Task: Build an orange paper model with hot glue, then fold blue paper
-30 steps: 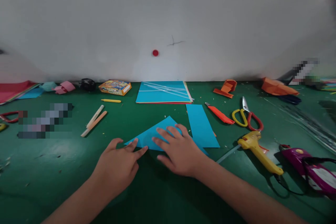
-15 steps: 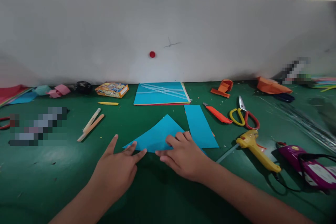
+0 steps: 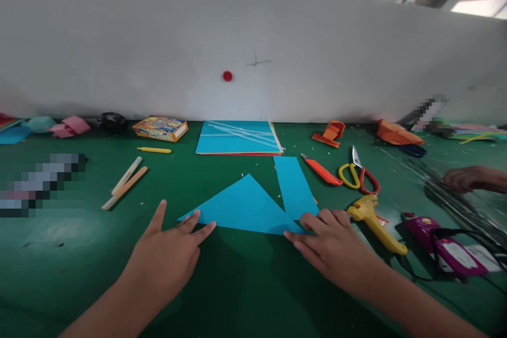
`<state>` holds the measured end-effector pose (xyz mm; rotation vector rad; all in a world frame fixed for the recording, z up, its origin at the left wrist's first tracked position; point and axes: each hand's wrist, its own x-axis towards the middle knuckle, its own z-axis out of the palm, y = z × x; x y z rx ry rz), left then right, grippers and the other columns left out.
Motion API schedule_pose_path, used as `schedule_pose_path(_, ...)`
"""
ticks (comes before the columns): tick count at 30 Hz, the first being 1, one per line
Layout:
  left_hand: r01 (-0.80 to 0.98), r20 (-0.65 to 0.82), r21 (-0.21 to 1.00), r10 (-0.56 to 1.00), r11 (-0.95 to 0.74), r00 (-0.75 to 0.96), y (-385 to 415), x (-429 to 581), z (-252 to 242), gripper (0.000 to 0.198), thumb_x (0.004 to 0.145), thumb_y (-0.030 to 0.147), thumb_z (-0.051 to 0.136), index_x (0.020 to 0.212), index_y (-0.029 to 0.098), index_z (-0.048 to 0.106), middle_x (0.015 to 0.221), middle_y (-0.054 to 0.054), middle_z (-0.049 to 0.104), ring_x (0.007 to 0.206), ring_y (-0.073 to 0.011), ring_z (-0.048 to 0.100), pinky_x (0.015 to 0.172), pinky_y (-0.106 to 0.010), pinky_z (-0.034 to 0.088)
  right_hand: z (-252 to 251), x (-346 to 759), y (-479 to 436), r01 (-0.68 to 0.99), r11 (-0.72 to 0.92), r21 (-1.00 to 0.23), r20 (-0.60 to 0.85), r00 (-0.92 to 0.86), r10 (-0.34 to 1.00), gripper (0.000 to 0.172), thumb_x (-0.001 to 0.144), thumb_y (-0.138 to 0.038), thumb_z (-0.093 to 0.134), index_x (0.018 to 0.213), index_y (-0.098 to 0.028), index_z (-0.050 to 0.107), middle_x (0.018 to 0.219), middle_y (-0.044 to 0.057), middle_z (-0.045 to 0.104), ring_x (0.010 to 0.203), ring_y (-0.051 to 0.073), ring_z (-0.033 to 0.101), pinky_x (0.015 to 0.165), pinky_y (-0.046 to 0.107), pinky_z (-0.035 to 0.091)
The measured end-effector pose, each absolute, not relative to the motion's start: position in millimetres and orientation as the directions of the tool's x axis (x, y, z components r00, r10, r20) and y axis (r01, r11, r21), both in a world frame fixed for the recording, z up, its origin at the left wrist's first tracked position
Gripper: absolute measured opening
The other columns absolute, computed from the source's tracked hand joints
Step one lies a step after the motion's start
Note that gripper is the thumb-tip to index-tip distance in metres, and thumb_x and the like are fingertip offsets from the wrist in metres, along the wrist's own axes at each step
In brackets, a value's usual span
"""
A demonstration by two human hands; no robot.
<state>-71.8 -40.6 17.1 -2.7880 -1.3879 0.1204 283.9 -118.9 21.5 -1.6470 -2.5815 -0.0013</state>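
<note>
A blue sheet of paper folded into a triangle [image 3: 241,206] lies flat on the green table [image 3: 245,285], its long straight edge towards me. My left hand [image 3: 170,248] is spread, with fingertips resting on the triangle's left corner. At the right corner my right hand [image 3: 332,243] presses a fingertip on the folded edge, its other fingers curled and apart; neither hand grips the paper. Just beyond my right hand is a blue paper strip [image 3: 296,185], its lower end partly behind the fingers.
Right: orange cutter [image 3: 321,170], scissors [image 3: 359,173], yellow glue gun [image 3: 376,224], purple pouch-like item [image 3: 443,245]; another person's hand [image 3: 461,179] is on clear strips. Back: paper stack [image 3: 237,140], small box [image 3: 160,128], orange folded paper [image 3: 331,132]. Left: yellow pen [image 3: 154,150], sticks [image 3: 125,185].
My right hand has slid right along the folded edge, from the middle to the right corner. My left hand stays on the left corner. Another person's hand has appeared at the right.
</note>
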Motion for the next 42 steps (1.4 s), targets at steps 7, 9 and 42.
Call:
schedule_pose_path(7, 0.813, -0.107, -0.003, 0.808, -0.583, 0.579, -39, -71, 19, 0.058, 0.094, 0.017, 0.042, 0.145, 0.038, 0.060, 0.147, -0.011, 0.061, 0.118, -0.0343, 0.071, 0.122, -0.075, -0.003, 18, 297, -135, 0.946, 0.323, -0.040, 0.090, -0.318, 0.944, 0.036, 0.109, -0.036, 0.042, 0.110, -0.034, 0.078, 0.101, 0.006, 0.065, 0.085, 0.024, 0.052, 0.075, 0.043, 0.034)
schedule_pose_path(9, 0.817, -0.114, 0.012, 0.811, -0.576, 0.573, -39, -70, 20, 0.058, 0.094, 0.018, 0.041, 0.144, 0.038, 0.060, 0.149, -0.010, 0.059, 0.116, -0.0348, 0.073, 0.122, -0.075, -0.003, 18, 299, -139, 0.951, 0.301, -0.072, 0.084, -0.295, 0.952, 0.036, 0.109, -0.035, 0.042, 0.109, -0.034, 0.078, 0.103, 0.005, 0.064, 0.087, 0.024, 0.052, 0.076, 0.043, 0.034)
schedule_pose_path(42, 0.845, -0.299, 0.067, 0.797, -0.531, 0.525, -32, -66, 39, 0.076, 0.077, 0.009, 0.051, 0.149, 0.034, 0.055, 0.154, -0.009, 0.051, 0.140, -0.0401, 0.053, 0.111, -0.063, 0.048, 7, 222, -84, 0.792, 0.609, -0.037, 0.185, -0.594, 0.783, 0.037, 0.103, -0.029, 0.057, 0.139, -0.024, 0.059, 0.114, 0.004, 0.069, 0.096, 0.025, 0.054, 0.088, 0.043, 0.035)
